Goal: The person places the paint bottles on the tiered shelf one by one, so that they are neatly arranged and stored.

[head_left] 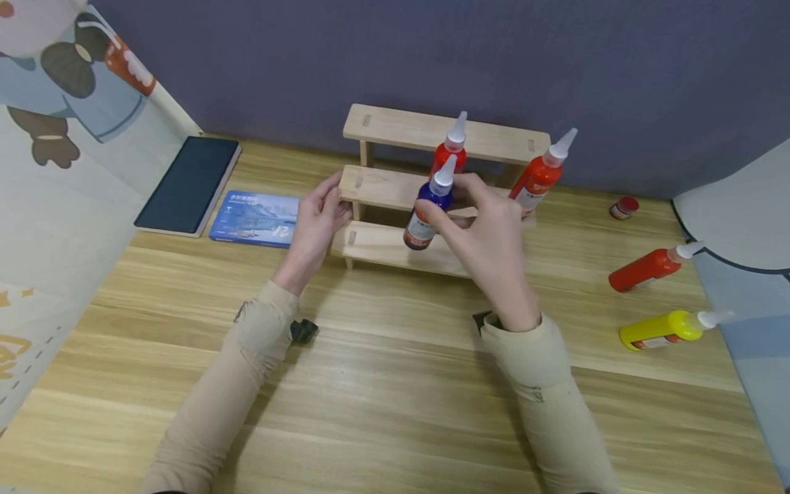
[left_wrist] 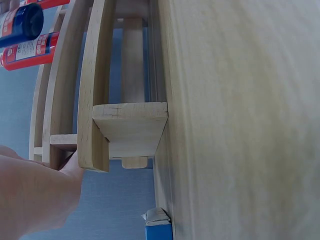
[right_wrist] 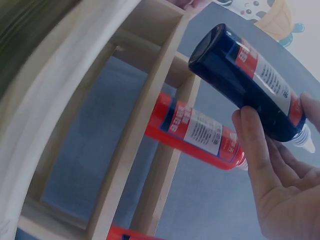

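Thumb and fingers of my right hand pinch a dark blue paint bottle with a white nozzle cap. It is held tilted in front of the middle tier of a three-tier wooden rack. My left hand grips the left end of that middle tier. Behind the blue bottle, a red paint bottle stands on the rack, and another red bottle is at its right end. The right wrist view shows the blue bottle's base off the wood.
A red bottle and a yellow bottle lie on the table at the right. A small red jar is farther back. Left of the rack are a blue box and a dark notebook. A grey-blue partition rises behind.
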`<state>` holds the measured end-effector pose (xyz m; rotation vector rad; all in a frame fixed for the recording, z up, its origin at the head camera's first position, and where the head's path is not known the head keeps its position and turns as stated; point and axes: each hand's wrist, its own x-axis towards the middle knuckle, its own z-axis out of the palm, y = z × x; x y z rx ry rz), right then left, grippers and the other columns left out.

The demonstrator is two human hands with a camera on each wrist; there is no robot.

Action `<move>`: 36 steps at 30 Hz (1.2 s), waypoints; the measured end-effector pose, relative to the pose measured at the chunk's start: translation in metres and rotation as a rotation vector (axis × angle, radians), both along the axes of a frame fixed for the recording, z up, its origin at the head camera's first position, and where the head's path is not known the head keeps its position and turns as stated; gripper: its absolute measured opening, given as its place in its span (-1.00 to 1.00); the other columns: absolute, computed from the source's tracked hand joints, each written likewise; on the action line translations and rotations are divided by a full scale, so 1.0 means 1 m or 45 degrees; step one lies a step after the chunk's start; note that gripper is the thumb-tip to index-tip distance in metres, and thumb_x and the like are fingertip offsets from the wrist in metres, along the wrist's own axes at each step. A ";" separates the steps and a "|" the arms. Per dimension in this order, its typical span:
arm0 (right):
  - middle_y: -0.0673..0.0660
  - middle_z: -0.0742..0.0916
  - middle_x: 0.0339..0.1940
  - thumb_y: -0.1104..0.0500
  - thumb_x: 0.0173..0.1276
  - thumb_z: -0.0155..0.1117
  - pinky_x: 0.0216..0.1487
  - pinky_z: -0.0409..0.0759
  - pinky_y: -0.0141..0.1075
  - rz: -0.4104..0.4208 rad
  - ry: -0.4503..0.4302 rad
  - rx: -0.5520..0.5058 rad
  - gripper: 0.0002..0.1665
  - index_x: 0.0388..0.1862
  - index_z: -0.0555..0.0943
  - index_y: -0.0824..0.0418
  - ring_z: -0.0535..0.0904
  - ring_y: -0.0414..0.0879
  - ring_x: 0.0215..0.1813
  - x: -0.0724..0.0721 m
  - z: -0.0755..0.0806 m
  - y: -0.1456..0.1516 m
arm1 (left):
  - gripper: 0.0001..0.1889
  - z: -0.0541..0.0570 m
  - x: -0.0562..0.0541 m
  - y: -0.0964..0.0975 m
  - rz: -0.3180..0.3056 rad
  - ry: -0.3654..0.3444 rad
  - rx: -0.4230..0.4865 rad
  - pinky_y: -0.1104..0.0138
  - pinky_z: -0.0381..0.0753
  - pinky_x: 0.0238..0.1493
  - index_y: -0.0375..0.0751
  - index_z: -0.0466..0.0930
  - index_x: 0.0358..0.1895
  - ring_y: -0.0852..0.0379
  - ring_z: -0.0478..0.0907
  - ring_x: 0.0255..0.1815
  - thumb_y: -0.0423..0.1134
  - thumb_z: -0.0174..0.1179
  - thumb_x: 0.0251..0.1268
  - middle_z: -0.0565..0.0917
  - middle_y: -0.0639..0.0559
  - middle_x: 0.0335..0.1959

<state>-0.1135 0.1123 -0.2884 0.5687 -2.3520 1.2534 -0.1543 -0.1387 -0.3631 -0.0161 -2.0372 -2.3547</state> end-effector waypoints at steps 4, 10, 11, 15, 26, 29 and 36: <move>0.21 0.84 -0.12 0.11 0.38 0.63 -0.25 0.86 -0.32 0.006 0.021 0.014 -0.52 0.10 0.71 0.39 0.78 -0.01 -0.13 -0.002 0.002 -0.007 | -0.48 0.000 0.000 0.000 -0.007 -0.001 0.011 0.26 0.52 0.50 -0.30 0.13 0.70 -0.24 0.34 0.59 -0.30 -0.21 0.84 0.27 -0.33 0.64; 0.23 0.83 -0.10 0.08 0.41 0.60 -0.20 0.87 -0.08 0.003 -0.019 0.000 -0.49 0.15 0.69 0.39 0.77 0.08 -0.13 -0.006 0.001 -0.018 | -0.48 0.000 -0.001 0.000 -0.004 0.000 0.008 0.28 0.53 0.49 -0.30 0.13 0.70 -0.23 0.34 0.59 -0.30 -0.22 0.84 0.28 -0.33 0.64; 0.24 0.83 -0.10 0.08 0.42 0.60 -0.19 0.87 -0.08 0.004 -0.015 -0.002 -0.49 0.15 0.69 0.39 0.77 0.07 -0.13 -0.007 0.000 -0.020 | -0.48 -0.001 -0.001 0.000 -0.002 -0.001 0.007 0.29 0.53 0.49 -0.30 0.13 0.70 -0.23 0.35 0.59 -0.30 -0.22 0.84 0.28 -0.33 0.64; 0.24 0.84 -0.11 0.06 0.40 0.61 -0.17 0.87 -0.11 -0.001 0.014 -0.010 -0.48 0.13 0.70 0.39 0.78 0.00 -0.17 -0.013 -0.002 -0.027 | -0.48 0.000 -0.001 0.000 0.001 -0.002 0.022 0.28 0.53 0.49 -0.32 0.12 0.70 -0.24 0.35 0.58 -0.31 -0.23 0.84 0.27 -0.35 0.64; 0.22 0.86 -0.13 0.02 0.41 0.60 -0.27 0.84 -0.19 -0.016 0.095 0.024 -0.48 0.12 0.72 0.38 0.79 -0.02 -0.18 -0.031 -0.006 -0.047 | -0.49 0.000 -0.004 0.001 0.019 -0.014 0.067 0.26 0.54 0.47 -0.39 0.13 0.68 -0.25 0.38 0.56 -0.39 -0.22 0.81 0.30 -0.42 0.60; 0.20 0.86 -0.11 0.00 0.43 0.58 -0.24 0.86 -0.25 -0.014 0.080 0.016 -0.49 0.14 0.72 0.35 0.81 -0.04 -0.14 -0.034 -0.005 -0.052 | -0.50 -0.001 -0.005 0.002 0.027 -0.013 0.073 0.26 0.56 0.46 -0.39 0.16 0.67 -0.24 0.41 0.54 -0.40 -0.22 0.81 0.34 -0.42 0.58; 0.19 0.85 -0.06 -0.04 0.43 0.57 -0.19 0.87 -0.26 -0.007 0.085 0.026 -0.45 0.17 0.72 0.34 0.81 -0.03 -0.07 -0.041 0.000 -0.065 | -0.50 0.000 -0.004 0.002 0.041 -0.023 0.067 0.29 0.60 0.43 -0.37 0.19 0.66 -0.21 0.48 0.50 -0.40 -0.21 0.81 0.41 -0.38 0.55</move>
